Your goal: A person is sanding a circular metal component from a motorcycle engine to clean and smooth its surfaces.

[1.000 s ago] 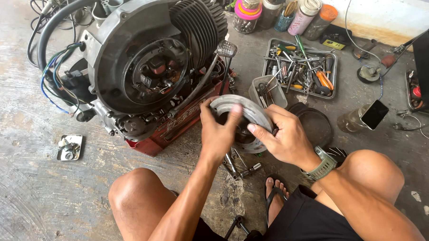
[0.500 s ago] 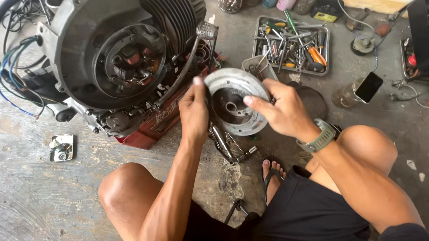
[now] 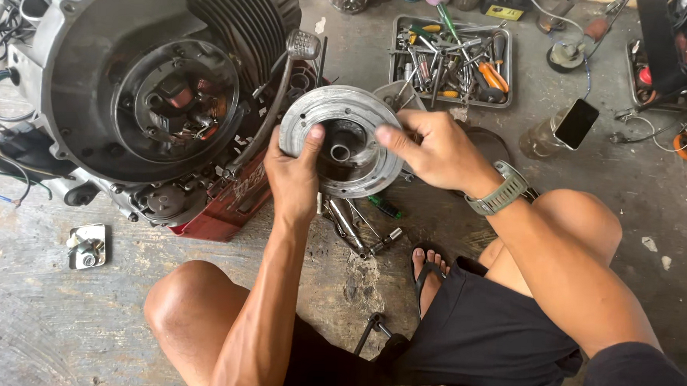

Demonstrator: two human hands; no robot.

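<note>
Head view: I am holding the round grey flywheel [image 3: 344, 142] in both hands, lifted clear of the concrete floor [image 3: 42, 312] and just right of the engine [image 3: 134, 94]. My left hand [image 3: 292, 176] is gripping its lower left rim, thumb pressing on the flat face; my right hand [image 3: 429, 146] is pinching the right rim, fingers closed on the edge.

Compared with a second ago, the flywheel is now turned so that its hollow side and central hub are facing me squarely; earlier it was lying lower and more edge-on over the black round part on the floor. It is also sitting closer to the engine's open side, where the stator plate [image 3: 175, 103] with its coils is showing inside the grey casing. I am judging that the wheel is being inspected or lined up, not yet seated on the engine.

Beneath my hands, loose sockets and wrenches [image 3: 357, 228] are lying on the floor. A metal tool tray [image 3: 451, 56] is sitting beyond, and a small bracket [image 3: 87, 246] is lying well apart at left.
</note>
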